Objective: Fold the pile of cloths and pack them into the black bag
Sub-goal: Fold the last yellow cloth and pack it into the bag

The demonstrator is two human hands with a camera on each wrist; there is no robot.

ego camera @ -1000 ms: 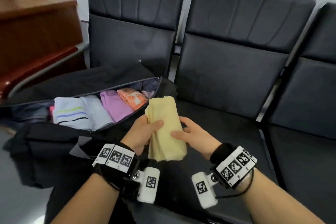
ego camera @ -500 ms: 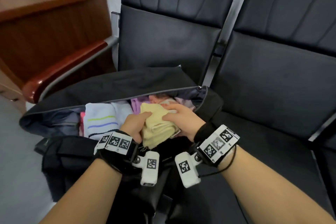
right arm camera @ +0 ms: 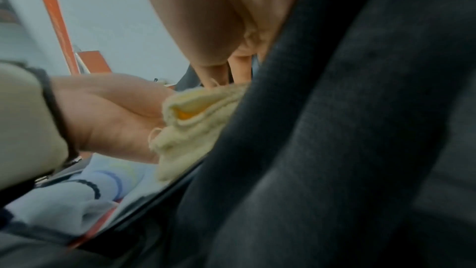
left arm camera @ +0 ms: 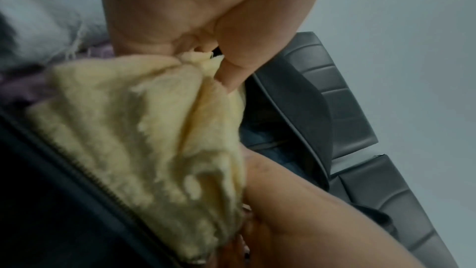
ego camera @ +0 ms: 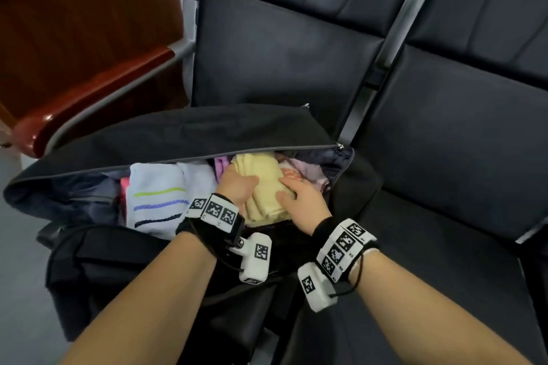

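A black bag (ego camera: 207, 133) lies unzipped on the left seat. In it lie a white striped towel (ego camera: 157, 195), a purple cloth (ego camera: 221, 164) and a pink-orange patterned cloth (ego camera: 299, 176). A folded yellow cloth (ego camera: 264, 187) (left arm camera: 144, 129) (right arm camera: 190, 121) sits in the opening on top of them. My left hand (ego camera: 237, 184) (left arm camera: 213, 58) grips its left side with the thumb on top. At its right side my right hand (ego camera: 299, 195) (right arm camera: 231, 64) holds it, thumb on top and fingers tucked down beside it.
The bag's front flap and strap (ego camera: 118, 261) hang over the seat's edge below my wrists. An empty black seat (ego camera: 444, 216) lies to the right. A red wooden armrest (ego camera: 89, 98) and a wooden cabinet (ego camera: 74, 24) stand to the left, above grey floor (ego camera: 20, 275).
Both hands have carried the yellow cloth from above the right seat leftward and down into the bag. It now rests on the purple and patterned cloths.
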